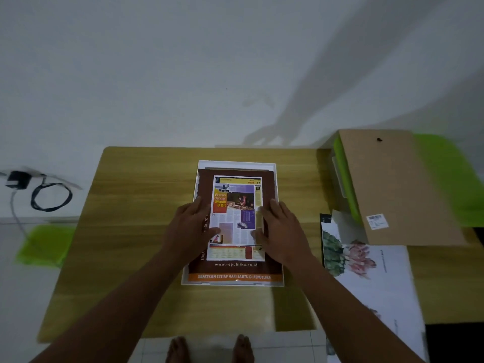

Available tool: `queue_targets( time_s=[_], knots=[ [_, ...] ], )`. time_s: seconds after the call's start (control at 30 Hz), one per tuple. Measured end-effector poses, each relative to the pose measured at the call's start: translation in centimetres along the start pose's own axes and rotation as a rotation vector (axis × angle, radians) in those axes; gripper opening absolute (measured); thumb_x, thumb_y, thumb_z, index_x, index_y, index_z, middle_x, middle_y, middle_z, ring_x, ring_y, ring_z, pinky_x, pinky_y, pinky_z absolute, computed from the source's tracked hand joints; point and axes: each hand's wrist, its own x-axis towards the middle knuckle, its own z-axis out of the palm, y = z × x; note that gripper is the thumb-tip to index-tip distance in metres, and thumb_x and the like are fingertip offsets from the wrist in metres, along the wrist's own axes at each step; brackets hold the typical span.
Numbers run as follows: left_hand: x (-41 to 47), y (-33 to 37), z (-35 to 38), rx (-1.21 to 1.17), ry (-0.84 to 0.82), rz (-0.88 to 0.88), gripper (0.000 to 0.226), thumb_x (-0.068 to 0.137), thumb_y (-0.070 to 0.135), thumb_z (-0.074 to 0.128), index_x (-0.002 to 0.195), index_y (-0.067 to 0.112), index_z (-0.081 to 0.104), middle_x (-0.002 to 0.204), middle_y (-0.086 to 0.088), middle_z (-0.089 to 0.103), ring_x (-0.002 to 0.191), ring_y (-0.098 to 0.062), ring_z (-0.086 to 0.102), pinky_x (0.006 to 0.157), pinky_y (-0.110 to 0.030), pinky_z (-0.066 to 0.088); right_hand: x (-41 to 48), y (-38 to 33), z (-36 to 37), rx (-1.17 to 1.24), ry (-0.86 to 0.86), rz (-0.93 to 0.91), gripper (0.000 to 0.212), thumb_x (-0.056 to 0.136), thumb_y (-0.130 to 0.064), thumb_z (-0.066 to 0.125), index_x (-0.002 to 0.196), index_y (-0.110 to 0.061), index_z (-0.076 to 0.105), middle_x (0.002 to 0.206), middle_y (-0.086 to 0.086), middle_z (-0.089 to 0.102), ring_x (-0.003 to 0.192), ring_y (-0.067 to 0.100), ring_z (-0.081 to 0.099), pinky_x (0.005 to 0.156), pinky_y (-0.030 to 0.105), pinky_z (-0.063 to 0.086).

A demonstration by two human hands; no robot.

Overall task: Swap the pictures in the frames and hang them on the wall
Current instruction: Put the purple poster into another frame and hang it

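A white picture frame (237, 164) lies flat in the middle of the wooden table (125, 231). Inside it lies a brown newspaper page (235, 268) with a colourful printed panel. My left hand (188, 226) presses flat on the page's left side with straight fingers. My right hand (280, 231) presses flat on its right side, thumb spread toward the middle. To the right lies a flower picture (351, 258) on white paper. A brown cardboard backing board (387, 184) with a small hanger and a barcode label rests above it, over a green frame (345, 179).
A white wall (183, 74) stands behind the table, with a small nail mark. A black charger and looped cable (49, 195) sit on the floor at the left, beside a green sheet (42, 244). My bare feet (209, 349) show at the table's near edge.
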Motion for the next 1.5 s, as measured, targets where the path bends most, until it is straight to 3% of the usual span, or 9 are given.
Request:
queue_targets(
  time_s=[0.23,0.53,0.67,0.77,0.87,1.0,1.2,1.4,1.5],
  knots=[
    [0.7,0.1,0.0,0.055,-0.022,-0.021,0.067,0.091,0.044,0.058,0.149,0.023,0.032,0.158,-0.003,0.028,0.137,-0.03,0.033,0.105,-0.044,0.039,0.7,-0.1,0.7,0.032,0.052,0.008,0.065,0.094,-0.055,0.054,0.149,-0.024,0.036,0.16,0.003,0.026,0.152,0.027,0.011,0.122,0.04,0.012],
    [0.7,-0.2,-0.1,0.099,-0.053,-0.014,0.067,0.094,0.047,0.053,0.151,0.023,0.028,0.159,-0.004,0.023,0.137,-0.032,0.033,0.105,-0.045,0.039,1.4,0.4,1.4,0.047,0.013,0.04,0.069,0.095,-0.062,0.046,0.152,-0.027,0.029,0.163,0.003,0.023,0.152,0.026,0.009,0.123,0.046,0.016],
    [0.5,-0.3,-0.6,0.116,-0.001,0.022,0.058,0.09,0.046,0.057,0.142,0.023,0.042,0.151,-0.007,0.038,0.127,-0.032,0.046,0.096,-0.047,0.048,0.7,-0.1,-0.1,0.091,0.035,0.053,0.062,0.097,-0.055,0.048,0.147,-0.02,0.038,0.157,0.004,0.034,0.149,0.024,0.023,0.121,0.041,0.026],
    [0.6,0.7,-1.3,0.045,0.113,0.112,0.045,0.091,0.044,0.052,0.127,0.017,0.057,0.132,-0.006,0.057,0.11,-0.026,0.056,0.087,-0.039,0.052,-0.5,-0.2,-2.7,0.159,0.077,0.086,0.045,0.099,-0.039,0.051,0.139,-0.017,0.048,0.141,0.004,0.052,0.132,0.023,0.047,0.105,0.037,0.044],
    [1.2,4.8,-2.4,-0.045,0.185,0.209,0.034,0.096,0.037,0.051,0.115,0.013,0.067,0.116,-0.007,0.068,0.105,-0.026,0.062,0.089,-0.036,0.05,-1.9,1.3,-5.9,0.186,0.09,0.095,0.039,0.099,-0.026,0.051,0.136,-0.012,0.053,0.135,0.008,0.057,0.125,0.026,0.053,0.101,0.036,0.045],
    [2.3,13.3,-3.7,-0.181,0.191,0.27,0.031,0.094,0.037,0.054,0.111,0.016,0.069,0.101,-0.003,0.072,0.096,-0.022,0.065,0.088,-0.036,0.049,-4.3,5.6,-10.7,0.167,0.168,0.2,0.045,0.099,-0.03,0.053,0.138,-0.009,0.054,0.137,0.011,0.058,0.126,0.028,0.053,0.099,0.034,0.043],
    [4.8,24.8,-2.0,-0.363,0.113,0.298,0.032,0.092,0.033,0.061,0.111,0.008,0.068,0.105,-0.008,0.071,0.099,-0.023,0.066,0.089,-0.034,0.05,-7.0,15.7,-16.5,0.09,0.247,0.388,0.052,0.097,-0.04,0.055,0.135,-0.004,0.054,0.131,0.017,0.061,0.12,0.033,0.057,0.093,0.037,0.047],
    [7.9,31.2,1.9,-0.373,0.018,0.118,0.051,0.09,0.038,0.063,0.129,0.005,0.058,0.124,-0.013,0.063,0.114,-0.028,0.058,0.097,-0.034,0.046,-7.8,25.6,-18.2,0.08,0.2,0.606,0.052,0.092,-0.037,0.061,0.126,0.001,0.055,0.129,0.024,0.055,0.12,0.037,0.053,0.093,0.04,0.045],
    [8.7,32.6,3.3,-0.368,0.011,0.059,0.052,0.088,0.033,0.067,0.128,0.001,0.057,0.125,-0.015,0.061,0.114,-0.03,0.058,0.093,-0.035,0.047,-7.6,27.8,-17.7,0.098,0.179,0.649,0.044,0.09,-0.035,0.063,0.115,0.001,0.057,0.123,0.024,0.056,0.114,0.039,0.054,0.089,0.039,0.045]
  ],
)
